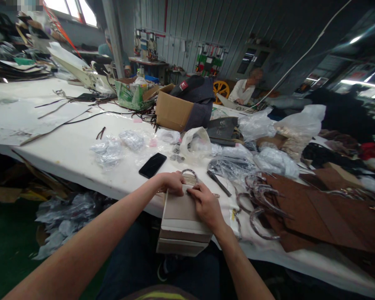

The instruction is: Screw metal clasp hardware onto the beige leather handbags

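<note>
A beige bag (181,212) with a curved, wrapped handle (192,172) lies at the table's front edge, its lower part hanging toward my lap. My left hand (174,183) is closed on the bag's upper left side, beside the handle. With thumb and fingers pinched together, my right hand (207,205) grips the upper right side near the handle's other end. Whatever small part lies under the fingertips is hidden. Close to my left hand is a black phone (153,165). A dark flat tool (219,183) rests to the right of the bag.
Brown bag pieces (328,208) with wrapped handles lie at right. Plastic packets (108,151), a cardboard box (173,110) and a green carton (133,95) stand or lie across the white table (68,143). Behind it, a person (243,91) sits by a machine.
</note>
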`<state>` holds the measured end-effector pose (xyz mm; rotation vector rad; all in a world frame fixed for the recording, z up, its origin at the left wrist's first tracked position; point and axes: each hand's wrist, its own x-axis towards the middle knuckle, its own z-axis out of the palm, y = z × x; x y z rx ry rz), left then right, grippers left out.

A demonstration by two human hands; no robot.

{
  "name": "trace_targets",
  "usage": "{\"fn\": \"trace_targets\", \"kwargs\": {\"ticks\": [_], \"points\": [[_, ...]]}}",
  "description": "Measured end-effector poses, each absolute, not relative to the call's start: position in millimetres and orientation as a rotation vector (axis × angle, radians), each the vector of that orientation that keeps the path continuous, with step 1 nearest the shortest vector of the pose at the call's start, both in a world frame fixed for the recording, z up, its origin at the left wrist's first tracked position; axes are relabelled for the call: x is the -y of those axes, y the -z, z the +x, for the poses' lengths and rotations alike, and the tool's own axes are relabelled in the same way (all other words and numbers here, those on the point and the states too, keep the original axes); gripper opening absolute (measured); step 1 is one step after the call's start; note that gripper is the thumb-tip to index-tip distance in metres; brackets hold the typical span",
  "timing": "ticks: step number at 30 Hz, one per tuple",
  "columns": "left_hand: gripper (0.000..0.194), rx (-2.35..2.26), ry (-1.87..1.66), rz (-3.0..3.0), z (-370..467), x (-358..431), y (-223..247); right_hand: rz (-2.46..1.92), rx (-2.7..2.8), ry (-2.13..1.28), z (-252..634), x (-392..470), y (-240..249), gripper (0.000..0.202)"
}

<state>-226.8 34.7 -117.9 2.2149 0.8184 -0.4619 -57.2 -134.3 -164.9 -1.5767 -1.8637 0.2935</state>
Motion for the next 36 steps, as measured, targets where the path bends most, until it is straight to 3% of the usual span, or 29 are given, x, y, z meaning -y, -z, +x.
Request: {"fn": "trace_targets", "kwargs": {"ticks": [8,24,30,34,36], "points": [[0.065,-0.839,0.422,2.193,-224.8,-36.8,122.0,-1.623,1.946,0.047,-66.9,145.7,176.1,0.044],[0.051,-0.942,0.469,2.354,-218.0,-15.9,102.0,-1.631,1.953,0.096,-75.8,152.3,178.3,0.039],[0.055,-1.089,0.459,2.327,-214.0,-4.4,92.9,-1.562,1.801,-0.057,-41.1,143.1,146.1,0.037],[0.050,-1.078,0.476,2.325,-212.0,-4.2,89.5,-1.961,1.451,0.071,13.0,104.8,141.0,0.031],[0.051,-1.092,0.484,2.323,-210.9,-3.9,87.6,-2.207,1.462,-0.020,32.7,80.9,153.1,0.034]]}}
